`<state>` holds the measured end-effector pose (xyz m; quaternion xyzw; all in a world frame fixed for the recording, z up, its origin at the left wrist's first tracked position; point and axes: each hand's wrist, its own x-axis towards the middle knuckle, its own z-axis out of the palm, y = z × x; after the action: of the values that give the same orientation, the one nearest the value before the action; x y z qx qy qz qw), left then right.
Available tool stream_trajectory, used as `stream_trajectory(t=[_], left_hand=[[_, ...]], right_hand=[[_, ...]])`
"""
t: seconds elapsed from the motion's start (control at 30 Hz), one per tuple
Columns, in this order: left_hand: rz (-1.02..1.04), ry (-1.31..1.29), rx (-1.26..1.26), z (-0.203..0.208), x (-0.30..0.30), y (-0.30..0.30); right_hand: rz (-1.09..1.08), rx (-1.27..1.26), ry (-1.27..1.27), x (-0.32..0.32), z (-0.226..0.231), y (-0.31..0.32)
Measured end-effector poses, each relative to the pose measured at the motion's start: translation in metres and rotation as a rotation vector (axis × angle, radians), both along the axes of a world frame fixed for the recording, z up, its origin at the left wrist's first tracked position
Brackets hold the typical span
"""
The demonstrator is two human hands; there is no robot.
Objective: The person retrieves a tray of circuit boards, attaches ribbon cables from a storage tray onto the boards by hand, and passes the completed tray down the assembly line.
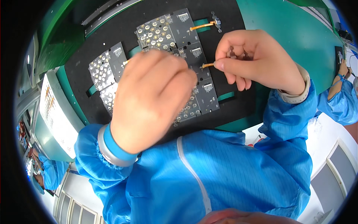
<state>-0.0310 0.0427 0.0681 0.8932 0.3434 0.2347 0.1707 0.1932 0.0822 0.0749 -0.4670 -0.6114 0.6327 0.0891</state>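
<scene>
My right hand [257, 61] pinches a short orange flex cable [208, 65] between thumb and forefinger. The cable's other end meets the right edge of a dark circuit board panel [186, 31]. Small metallic parts [238, 56] show within that hand's curled fingers. Over the middle of the panel, my left hand [153, 93] is closed, back upward; its fingertips and anything in them are hidden. Farther up, another orange flex cable [202, 26] runs from the panel to a small metal connector [216, 22]. A second board panel [100, 71] lies left of my left hand, partly covered by it.
The boards rest on a black fixture plate [229, 13] with slots, set on a green work surface [287, 48]. A bright white panel [56, 112] stands at left, below a green frame [57, 48]. Other people in blue sleeves [343, 99] work at far right and lower left.
</scene>
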Motion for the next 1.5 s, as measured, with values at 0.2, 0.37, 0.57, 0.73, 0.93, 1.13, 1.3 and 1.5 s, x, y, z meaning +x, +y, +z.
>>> stream_trajectory(t=[0.2,0.37,0.57,0.73,0.93,1.13,1.3,1.5], left_hand=[[0.007,0.070,-0.107,0.004,0.011,-0.015],[0.062,0.225,0.130,-0.013,0.012,-0.018],[0.074,0.257,0.107,-0.010,0.018,-0.020],[0.116,0.397,0.147,-0.008,0.027,-0.024],[0.135,0.153,0.000,-0.006,0.015,-0.015],[-0.030,-0.202,-0.011,-0.002,0.014,-0.018],[-0.023,-0.105,0.054,-0.003,0.020,-0.025],[-0.039,-0.015,0.008,-0.008,0.019,-0.042]], right_hand=[[0.003,0.052,-0.134,0.002,-0.007,0.000],[0.016,0.050,-0.141,0.001,-0.006,0.001],[0.012,0.041,-0.143,0.002,-0.006,0.000],[0.009,0.040,-0.125,0.006,-0.002,0.000],[0.052,-0.038,0.245,0.019,-0.003,-0.010],[0.250,-0.135,0.332,0.006,-0.006,-0.019],[0.112,-0.122,0.227,0.011,-0.003,-0.029],[0.108,-0.204,0.077,0.018,0.003,-0.030]])
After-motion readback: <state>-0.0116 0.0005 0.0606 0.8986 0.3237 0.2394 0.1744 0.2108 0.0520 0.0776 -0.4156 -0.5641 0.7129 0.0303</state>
